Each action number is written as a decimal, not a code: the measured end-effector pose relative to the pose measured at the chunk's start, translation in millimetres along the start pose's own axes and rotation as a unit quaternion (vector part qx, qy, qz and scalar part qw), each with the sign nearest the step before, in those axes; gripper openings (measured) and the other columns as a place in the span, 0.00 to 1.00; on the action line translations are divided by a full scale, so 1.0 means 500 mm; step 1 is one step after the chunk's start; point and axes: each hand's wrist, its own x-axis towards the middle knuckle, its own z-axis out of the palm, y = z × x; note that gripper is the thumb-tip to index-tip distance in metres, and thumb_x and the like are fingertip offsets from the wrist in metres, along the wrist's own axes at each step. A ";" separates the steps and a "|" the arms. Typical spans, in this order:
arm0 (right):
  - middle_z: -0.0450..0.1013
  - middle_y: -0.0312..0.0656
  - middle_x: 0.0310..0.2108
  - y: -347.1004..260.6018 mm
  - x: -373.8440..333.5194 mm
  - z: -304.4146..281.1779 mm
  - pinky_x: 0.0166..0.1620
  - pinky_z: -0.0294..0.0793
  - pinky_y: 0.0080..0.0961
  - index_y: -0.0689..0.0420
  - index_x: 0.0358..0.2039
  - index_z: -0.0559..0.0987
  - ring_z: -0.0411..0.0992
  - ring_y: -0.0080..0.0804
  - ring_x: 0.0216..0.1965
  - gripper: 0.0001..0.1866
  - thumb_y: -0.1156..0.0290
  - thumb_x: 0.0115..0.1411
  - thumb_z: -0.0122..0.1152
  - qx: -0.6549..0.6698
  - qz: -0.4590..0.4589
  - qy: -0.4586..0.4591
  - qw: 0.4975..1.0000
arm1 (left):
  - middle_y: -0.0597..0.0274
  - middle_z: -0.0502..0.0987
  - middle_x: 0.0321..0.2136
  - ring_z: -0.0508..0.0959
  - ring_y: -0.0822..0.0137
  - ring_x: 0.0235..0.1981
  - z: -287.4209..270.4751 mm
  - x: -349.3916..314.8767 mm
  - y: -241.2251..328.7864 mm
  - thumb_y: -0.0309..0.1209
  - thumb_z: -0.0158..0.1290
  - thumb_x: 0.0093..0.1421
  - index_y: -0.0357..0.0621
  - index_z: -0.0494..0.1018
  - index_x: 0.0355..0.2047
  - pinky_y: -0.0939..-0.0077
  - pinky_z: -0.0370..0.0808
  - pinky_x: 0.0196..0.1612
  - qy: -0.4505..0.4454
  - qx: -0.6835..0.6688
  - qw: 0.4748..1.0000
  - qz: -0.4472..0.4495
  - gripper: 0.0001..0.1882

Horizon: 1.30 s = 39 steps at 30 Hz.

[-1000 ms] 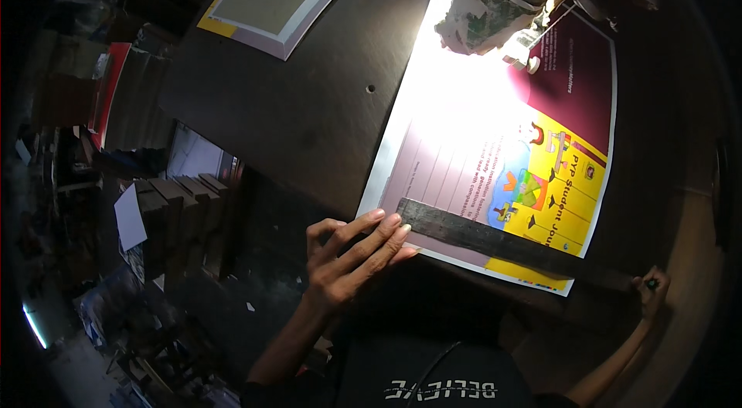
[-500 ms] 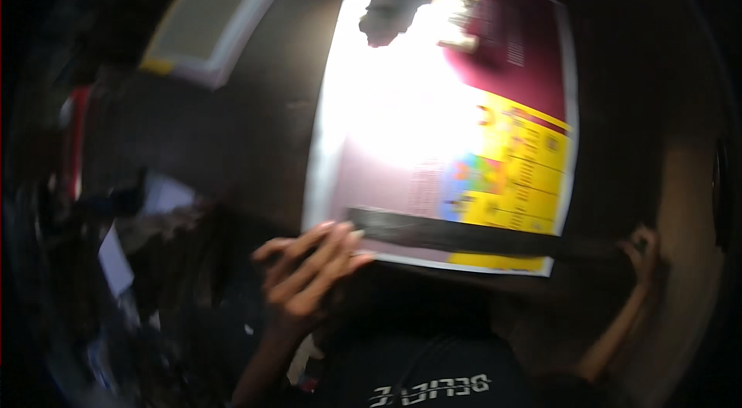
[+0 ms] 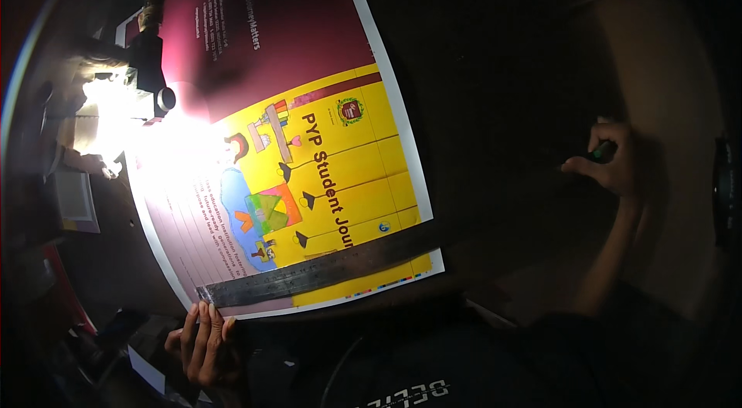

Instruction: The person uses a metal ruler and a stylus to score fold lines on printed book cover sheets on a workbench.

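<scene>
A large printed sheet (image 3: 270,91) in maroon, yellow and pale mauve, with white margins, lies on the dark table. Across it, close to its near edge, runs a long metal ruler (image 3: 325,267). My left hand (image 3: 205,350) has its fingers stretched out, fingertips at the ruler's left end and the sheet's near left corner. Well off to the right of the sheet, my right hand (image 3: 614,157) is closed around a small dark tool with a green part (image 3: 601,151). Most of that tool is hidden by the fingers and the dark.
A bright lamp (image 3: 116,110) on a dark stand glares over the sheet's left side and washes out the print there. Another printed sheet (image 3: 77,203) shows at the left. Pale papers (image 3: 147,369) lie at the lower left.
The view has swung, so the sheet and ruler sit farther left in the picture. My right hand appears farther from my body. My left hand stays at the ruler's left end.
</scene>
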 end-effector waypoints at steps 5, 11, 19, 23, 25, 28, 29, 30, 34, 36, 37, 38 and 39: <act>0.66 0.29 0.23 0.007 -0.006 0.008 0.61 0.64 0.45 0.52 0.41 0.69 0.65 0.20 0.22 0.34 0.65 0.39 0.86 0.039 -0.040 -0.003 0.998 | 0.50 0.84 0.44 0.81 0.54 0.52 0.005 -0.011 -0.005 0.25 0.56 0.64 0.34 0.83 0.42 0.62 0.66 0.62 -0.031 -0.027 0.999 -0.024 0.10; 0.67 0.31 0.27 0.013 -0.013 0.015 0.64 0.59 0.49 0.51 0.41 0.69 0.67 0.23 0.29 0.33 0.66 0.40 0.85 0.046 -0.008 0.025 0.999 | 0.53 0.85 0.38 0.84 0.56 0.46 0.004 -0.001 -0.005 0.30 0.62 0.61 0.35 0.84 0.37 0.64 0.66 0.52 -0.001 -0.020 1.000 -0.003 0.10; 0.69 0.34 0.28 0.103 -0.064 0.041 0.64 0.60 0.46 0.54 0.40 0.70 0.69 0.29 0.31 0.31 0.63 0.43 0.84 0.071 -0.025 0.074 0.994 | 0.61 0.86 0.36 0.84 0.62 0.45 -0.029 0.084 0.031 0.30 0.64 0.59 0.43 0.85 0.33 0.64 0.66 0.56 0.031 0.031 0.999 0.011 0.05; 0.72 0.37 0.31 0.269 -0.178 0.005 0.59 0.67 0.39 0.58 0.40 0.73 0.72 0.30 0.34 0.27 0.60 0.48 0.80 -0.017 0.202 0.108 0.973 | 0.63 0.85 0.38 0.81 0.60 0.45 0.071 0.183 0.087 0.31 0.64 0.59 0.46 0.83 0.43 0.67 0.66 0.57 0.067 -0.119 0.990 0.020 0.12; 0.72 0.39 0.35 0.264 -0.196 0.007 0.59 0.67 0.37 0.59 0.43 0.74 0.72 0.31 0.37 0.28 0.58 0.50 0.78 0.027 0.241 0.157 0.957 | 0.41 0.68 0.57 0.66 0.47 0.60 0.083 0.249 0.190 0.53 0.58 0.60 0.48 0.68 0.61 0.48 0.56 0.62 0.014 -0.119 0.988 -0.101 0.34; 0.72 0.42 0.40 0.202 -0.157 0.004 0.59 0.67 0.36 0.61 0.46 0.74 0.72 0.32 0.42 0.30 0.54 0.52 0.75 0.015 0.297 0.154 0.942 | 0.29 0.41 0.70 0.45 0.31 0.71 0.110 0.253 0.208 0.70 0.48 0.58 0.57 0.46 0.74 0.30 0.42 0.65 -0.097 -0.079 0.984 -0.128 0.52; 0.73 0.43 0.42 0.182 -0.149 -0.004 0.59 0.67 0.35 0.62 0.47 0.74 0.72 0.32 0.43 0.30 0.53 0.53 0.74 0.000 0.327 0.142 0.934 | 0.30 0.37 0.71 0.41 0.29 0.71 0.117 0.242 0.203 0.72 0.46 0.57 0.61 0.44 0.75 0.29 0.40 0.66 -0.097 -0.097 0.984 -0.109 0.53; 0.73 0.44 0.44 0.153 -0.133 -0.006 0.59 0.67 0.35 0.62 0.48 0.75 0.72 0.32 0.45 0.31 0.52 0.54 0.73 -0.010 0.356 0.126 0.926 | 0.31 0.38 0.72 0.39 0.32 0.72 0.110 0.221 0.189 0.72 0.44 0.58 0.61 0.46 0.74 0.29 0.38 0.67 -0.112 -0.109 0.985 -0.080 0.51; 0.73 0.47 0.52 0.060 -0.067 -0.021 0.58 0.68 0.32 0.65 0.53 0.75 0.72 0.33 0.50 0.35 0.47 0.57 0.70 -0.022 0.477 0.044 0.878 | 0.39 0.44 0.72 0.44 0.39 0.73 0.054 0.153 0.114 0.72 0.45 0.58 0.69 0.53 0.72 0.35 0.35 0.70 -0.138 -0.180 0.974 0.011 0.47; 0.75 0.49 0.53 0.048 -0.024 0.018 0.58 0.68 0.31 0.66 0.54 0.75 0.72 0.36 0.53 0.37 0.45 0.58 0.68 0.029 0.425 0.084 0.901 | 0.46 0.50 0.72 0.49 0.46 0.73 0.027 0.108 0.058 0.68 0.50 0.58 0.72 0.55 0.71 0.42 0.39 0.72 -0.169 -0.172 0.965 0.104 0.44; 0.76 0.49 0.52 0.056 -0.016 0.032 0.58 0.68 0.30 0.67 0.55 0.75 0.73 0.38 0.54 0.37 0.45 0.58 0.68 0.068 0.362 0.140 0.919 | 0.52 0.50 0.73 0.49 0.49 0.74 0.020 0.090 0.030 0.69 0.53 0.55 0.75 0.56 0.70 0.42 0.39 0.72 -0.167 -0.188 0.961 0.114 0.45; 0.75 0.48 0.54 0.028 0.076 -0.018 0.59 0.67 0.30 0.66 0.55 0.75 0.72 0.40 0.57 0.37 0.45 0.59 0.67 0.039 0.347 0.117 0.930 | 0.52 0.50 0.73 0.49 0.49 0.74 0.016 0.110 0.043 0.70 0.53 0.53 0.76 0.55 0.70 0.40 0.39 0.72 -0.171 -0.179 0.963 0.108 0.46; 0.75 0.48 0.54 -0.064 0.120 0.003 0.59 0.67 0.31 0.65 0.55 0.75 0.71 0.37 0.57 0.35 0.45 0.62 0.64 0.058 0.366 0.091 0.924 | 0.53 0.50 0.73 0.49 0.50 0.74 0.019 0.093 0.030 0.71 0.54 0.51 0.77 0.55 0.70 0.38 0.40 0.72 -0.188 -0.154 0.963 0.116 0.48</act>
